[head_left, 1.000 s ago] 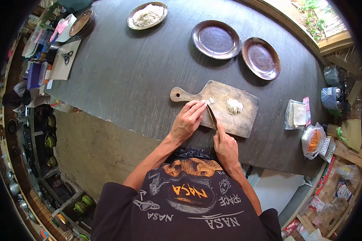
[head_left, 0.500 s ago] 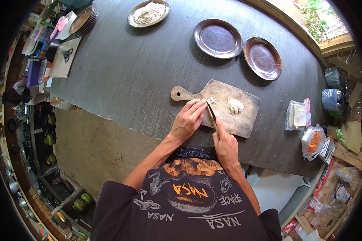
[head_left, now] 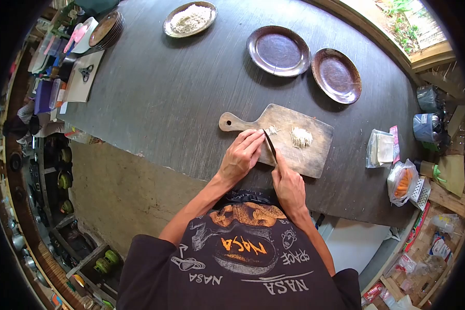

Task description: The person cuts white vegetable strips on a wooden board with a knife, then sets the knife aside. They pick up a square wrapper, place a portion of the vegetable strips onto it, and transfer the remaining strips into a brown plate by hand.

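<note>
My right hand (head_left: pixel 289 187) is closed round the handle of a knife (head_left: pixel 269 143), its dark blade slanting up to my left fingertips. My left hand (head_left: pixel 240 156) has its fingers bent and pressed together on the left part of a wooden cutting board (head_left: pixel 310 164); whatever they pin down is mostly hidden. Just past the blade lie a few thin pale strips (head_left: pixel 273 130). A larger pile of pale shreds (head_left: pixel 301 137) rests on the right half of the board. The board's handle points left, beyond my left hand.
Two brown plates (head_left: pixel 279 50) (head_left: pixel 337 76) stand behind the board, and a plate of white powder (head_left: pixel 190 19) is farther left. At right are a packet of pale sheets (head_left: pixel 381 149) and a bag of carrots (head_left: pixel 403 182). Scissors (head_left: pixel 86 72) lie far left.
Both hands, the knife and the board stay nearly in place. The view has shifted very slightly.
</note>
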